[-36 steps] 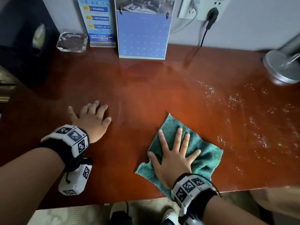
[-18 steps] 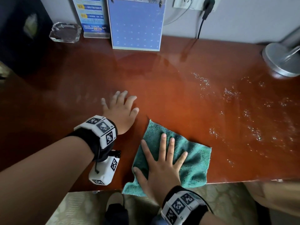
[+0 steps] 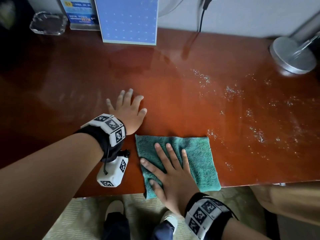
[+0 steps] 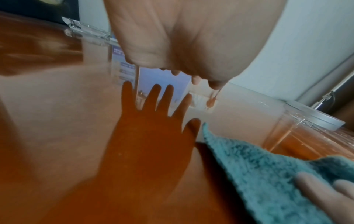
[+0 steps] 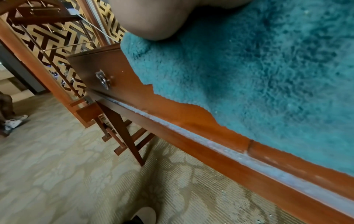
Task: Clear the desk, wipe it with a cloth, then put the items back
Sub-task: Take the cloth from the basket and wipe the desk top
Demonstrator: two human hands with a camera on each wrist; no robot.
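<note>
At the far left a dark shape is cut off by the frame and cannot be identified. The glass ashtray [image 3: 48, 23], the leaflet stand [image 3: 80, 13] and the calendar [image 3: 129, 19] stand along the wall, and the tops of the last two are out of view. The left hand [image 3: 128, 111] lies flat on the desk [image 3: 173, 94] in front of the calendar, with straight, spread fingers that hold nothing. In the left wrist view the palm fills the top and only the fingertips peek out.

Just right of that wrist, the teal cloth [image 3: 195, 158] lies at the front edge of the desk. The right hand [image 3: 171, 177] presses it down with flat, splayed fingers, and its heel overhangs the edge. The right wrist view shows only that heel, not the fingers.

Further right are scattered droplets [image 3: 256, 132]. The cable [image 3: 201, 18] has its plug cut off, and the lamp base [image 3: 292, 54] has a blurred stem that leaves the frame.

A second ago the left hand was further left, below the leaflet stand. Half a second ago the cloth lay askew. It now sits square to the front edge, with its near left corner hanging over.
</note>
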